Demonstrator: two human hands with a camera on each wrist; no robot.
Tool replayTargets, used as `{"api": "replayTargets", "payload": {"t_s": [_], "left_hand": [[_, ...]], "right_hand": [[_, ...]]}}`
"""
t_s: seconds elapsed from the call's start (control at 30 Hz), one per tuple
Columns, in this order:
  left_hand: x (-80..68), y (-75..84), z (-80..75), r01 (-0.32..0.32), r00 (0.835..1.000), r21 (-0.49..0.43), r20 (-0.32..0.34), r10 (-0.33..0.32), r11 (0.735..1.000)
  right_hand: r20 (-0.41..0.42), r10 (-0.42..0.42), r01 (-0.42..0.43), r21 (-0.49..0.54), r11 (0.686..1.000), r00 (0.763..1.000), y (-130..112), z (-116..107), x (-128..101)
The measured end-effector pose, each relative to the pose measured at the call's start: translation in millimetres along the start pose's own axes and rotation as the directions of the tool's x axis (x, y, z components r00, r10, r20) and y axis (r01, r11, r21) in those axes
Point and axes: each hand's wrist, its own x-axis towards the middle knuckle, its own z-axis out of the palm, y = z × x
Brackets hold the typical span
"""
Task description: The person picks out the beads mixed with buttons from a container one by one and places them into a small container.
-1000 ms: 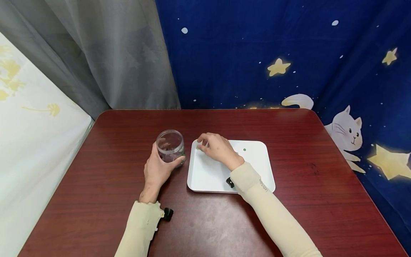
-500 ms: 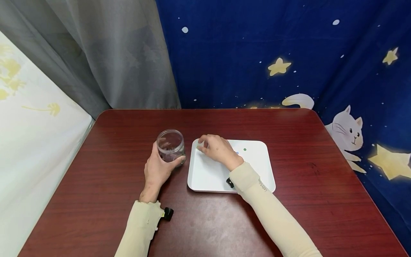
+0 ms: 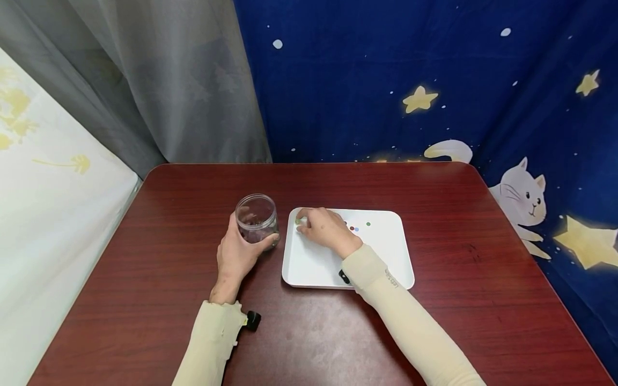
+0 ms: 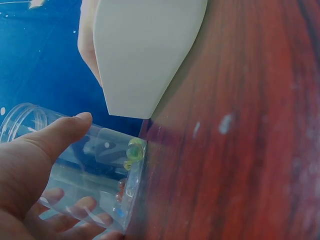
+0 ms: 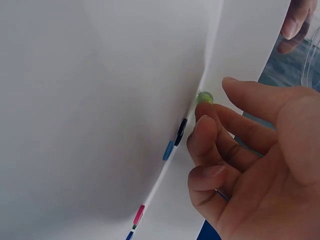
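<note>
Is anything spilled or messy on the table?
Nothing looks spilled. The jar stands upright on the table, held by the left hand. A few small beads lie inside the white tray, and the right hand reaches for a green bead at its edge.

right hand (image 3: 324, 228) slid toward tray (image 3: 386, 262) near-left corner | uncovered red, blue beads (image 3: 354, 228)
</note>
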Motion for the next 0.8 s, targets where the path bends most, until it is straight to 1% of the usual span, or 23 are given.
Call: {"api": "replayTargets", "payload": {"t_s": [0.23,0.8], "left_hand": [[0.2,-0.4,0.3,-0.017,1.0,0.001,-0.006,0.017,1.0],[-0.3,0.3,-1.0,-0.012,1.0,-0.001,0.0,0.012,1.0]], "right_hand": [[-0.002,-0.015,0.015,-0.006,1.0,1.0,-1.8,3.5,0.1],[-0.012,-0.034,0.034,0.004,0.999,0.999,-5.3,4.0,1.7]]}}
